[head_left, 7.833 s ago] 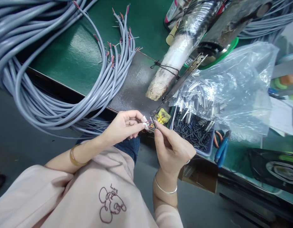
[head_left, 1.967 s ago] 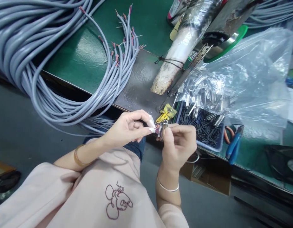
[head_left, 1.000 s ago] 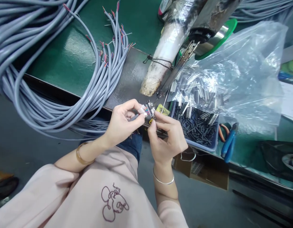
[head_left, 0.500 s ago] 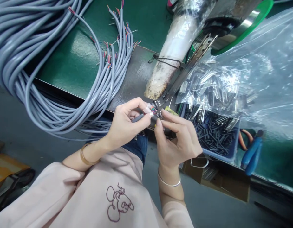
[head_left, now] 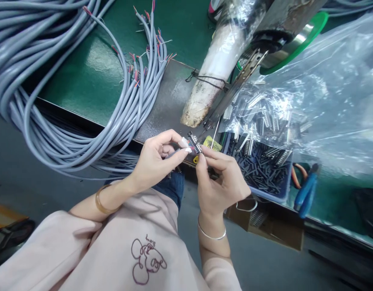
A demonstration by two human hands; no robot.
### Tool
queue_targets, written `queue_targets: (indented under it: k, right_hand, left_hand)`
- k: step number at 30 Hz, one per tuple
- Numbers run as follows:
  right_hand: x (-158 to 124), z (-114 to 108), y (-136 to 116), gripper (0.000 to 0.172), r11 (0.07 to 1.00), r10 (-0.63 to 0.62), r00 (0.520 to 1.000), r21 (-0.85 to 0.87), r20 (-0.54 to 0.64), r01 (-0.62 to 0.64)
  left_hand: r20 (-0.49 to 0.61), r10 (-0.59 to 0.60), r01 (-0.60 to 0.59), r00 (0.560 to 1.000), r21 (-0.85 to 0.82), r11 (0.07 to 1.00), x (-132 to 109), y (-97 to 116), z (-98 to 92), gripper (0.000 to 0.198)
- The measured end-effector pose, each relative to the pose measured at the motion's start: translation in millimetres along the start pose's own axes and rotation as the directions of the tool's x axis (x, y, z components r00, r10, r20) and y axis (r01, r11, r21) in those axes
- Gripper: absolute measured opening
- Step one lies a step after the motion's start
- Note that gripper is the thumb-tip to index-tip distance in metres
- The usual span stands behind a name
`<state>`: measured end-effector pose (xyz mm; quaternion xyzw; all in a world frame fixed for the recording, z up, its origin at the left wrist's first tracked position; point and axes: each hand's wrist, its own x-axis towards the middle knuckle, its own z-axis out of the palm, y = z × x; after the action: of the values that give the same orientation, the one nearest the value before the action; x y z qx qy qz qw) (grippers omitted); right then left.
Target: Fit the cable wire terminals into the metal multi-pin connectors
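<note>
Left of the tray (head_left: 288,180), the left hand (head_left: 159,155) is pinching thin coloured wires (head_left: 191,146) between thumb and index, tips looking white-wrapped. Closer to the tray, on its left, the right hand (head_left: 221,176) is grasping the small connector (head_left: 195,142) by its edge, thumb against index. So the connector is sitting between both hands; wires are meeting its left side, too small to tell how each is seated.

Risks, as judged: wires are bunching tightly, so a loosening left pinch could be letting one stray onto a neighbouring pin. The right fingers are catching only an edge, so the connector could be twisting under a tug. What is apparently a soldering iron (head_left: 244,76) is pointing down left of the tray, its tip just past the connector; touching or not, can't tell. If hot, it could be burning fingers or melting insulation after one careless shift. Same for the plastic bag (head_left: 334,89), lying near the shaft.

Containers: a cardboard box (head_left: 285,236) is standing below the tray, under the table (head_left: 98,76), holding metal pieces, blurry. The tray is holding a heap of thin black pieces (head_left: 259,173), metal connectors (head_left: 250,145) lying over its far part. The clear bag is overlapping the tray's far side, more connectors showing through.
</note>
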<state>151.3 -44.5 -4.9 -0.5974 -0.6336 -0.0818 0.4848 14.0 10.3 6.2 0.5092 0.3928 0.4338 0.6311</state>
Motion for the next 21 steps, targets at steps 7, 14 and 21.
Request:
queue_targets:
  k: [7, 14, 21]
  right_hand:
    - [5.1, -3.2, -2.7, 0.014, 1.0, -0.023, 0.999, 0.008, 0.042, 0.023]
    - [10.4, 0.6, -1.7, 0.015, 0.999, -0.039, 0.998, 0.011, 0.046, 0.038]
    - [12.9, 2.3, -3.9, 0.016, 0.999, -0.035, 0.999, 0.006, 0.012, 0.035]
  left_hand:
    - [-0.015, 0.164, -0.161, 0.986, 0.131, 0.978, 0.2, -0.9, 1.2, 0.008]
    - [-0.002, 0.306, -0.295, 0.952, 0.26, 0.919, 4.1, -2.0, 1.1, 0.01]
    - [0.025, 0.368, -0.358, 0.93, 0.302, 0.884, 4.4, 0.6, -1.3, 0.009]
